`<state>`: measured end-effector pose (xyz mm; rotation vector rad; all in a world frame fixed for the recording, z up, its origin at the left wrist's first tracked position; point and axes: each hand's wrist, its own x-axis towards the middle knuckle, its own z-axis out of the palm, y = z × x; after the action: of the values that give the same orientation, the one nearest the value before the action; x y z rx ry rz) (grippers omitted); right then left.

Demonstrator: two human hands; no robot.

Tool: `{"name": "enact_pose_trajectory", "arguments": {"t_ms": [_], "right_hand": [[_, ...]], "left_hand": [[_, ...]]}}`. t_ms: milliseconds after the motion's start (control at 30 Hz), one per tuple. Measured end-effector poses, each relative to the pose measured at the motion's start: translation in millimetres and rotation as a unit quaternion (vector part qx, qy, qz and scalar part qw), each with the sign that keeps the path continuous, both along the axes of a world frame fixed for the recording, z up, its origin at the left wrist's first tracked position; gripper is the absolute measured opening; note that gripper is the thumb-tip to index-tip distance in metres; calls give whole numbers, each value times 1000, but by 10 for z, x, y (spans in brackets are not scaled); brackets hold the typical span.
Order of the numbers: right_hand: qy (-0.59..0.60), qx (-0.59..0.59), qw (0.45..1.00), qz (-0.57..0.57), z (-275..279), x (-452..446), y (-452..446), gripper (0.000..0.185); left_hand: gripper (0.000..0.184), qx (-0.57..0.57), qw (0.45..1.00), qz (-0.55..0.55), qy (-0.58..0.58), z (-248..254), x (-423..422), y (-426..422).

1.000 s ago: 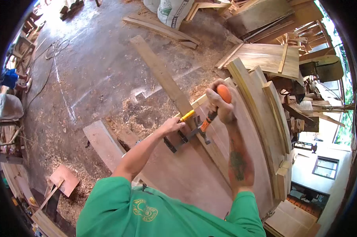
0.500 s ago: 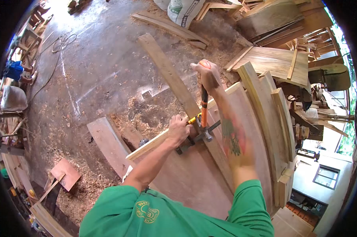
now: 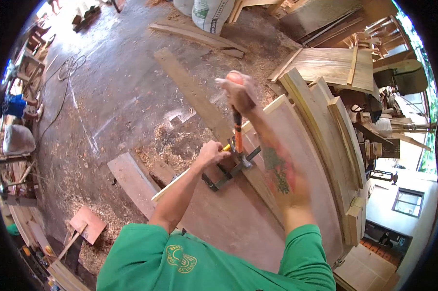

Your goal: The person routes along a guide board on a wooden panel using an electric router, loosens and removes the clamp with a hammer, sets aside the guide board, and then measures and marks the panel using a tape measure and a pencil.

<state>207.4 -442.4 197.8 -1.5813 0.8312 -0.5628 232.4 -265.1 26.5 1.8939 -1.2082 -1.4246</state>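
Note:
My right hand (image 3: pixel 239 92), blurred by motion, is wrapped around the end of a hammer (image 3: pixel 238 138) with an orange and black handle. The hammer's metal head is low, at the edge of a wooden plank. Beside it, my left hand (image 3: pixel 213 154) is closed on a slim tool with a yellow handle (image 3: pixel 227 147); its kind and far end are hidden. A dark metal clamp (image 3: pixel 214 184) sits across the plank (image 3: pixel 262 186) just below my hands. Under both lies a broad wooden panel (image 3: pixel 228 218).
Thick curved boards (image 3: pixel 320 126) stand at the right of the panel. A long plank (image 3: pixel 190 87) runs away over the floor, with wood shavings around it. White sacks (image 3: pixel 211 14) and timber stacks are at the back. Another person's legs (image 3: pixel 32 109) show at far left.
The view has shifted slightly, so my hands appear farther left. My right hand still grips the hammer, which stays close to the clamp, and my left hand keeps its hold.

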Motion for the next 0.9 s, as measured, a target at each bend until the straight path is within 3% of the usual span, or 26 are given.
{"name": "enact_pose_trajectory", "arguments": {"t_ms": [67,167,267,433,533,600,667,767,867,900], "right_hand": [[-21,4,1000,19,-110,166,-59,31],[67,-116,990,40,-211,438,7,38],[147,-100,981,77,-287,626,-46,42],[90,-62,990,91,-89,583,47,41],[46,-112,991,59,0,366,333,39],[1,-125,992,11,-30,371,366,39],[24,-90,996,8,-23,391,338,40],[52,-32,998,20,-98,430,346,46],[62,-4,998,10,96,357,397,48],[40,-50,998,-19,97,384,419,47]], "left_hand": [[34,17,998,-42,-54,-31,-83,40],[26,-213,970,99,-63,-231,-299,306],[24,-200,973,91,-72,-233,-302,319],[30,-204,971,115,-40,-280,-248,277],[29,-137,968,167,129,-418,-49,225],[37,-146,916,361,94,-481,70,150],[49,-241,868,401,-168,-278,251,-177],[56,-227,869,215,-384,-184,469,-822],[57,-104,876,169,-439,-208,360,-1249],[57,-89,872,170,-451,-189,330,-1276]]}}
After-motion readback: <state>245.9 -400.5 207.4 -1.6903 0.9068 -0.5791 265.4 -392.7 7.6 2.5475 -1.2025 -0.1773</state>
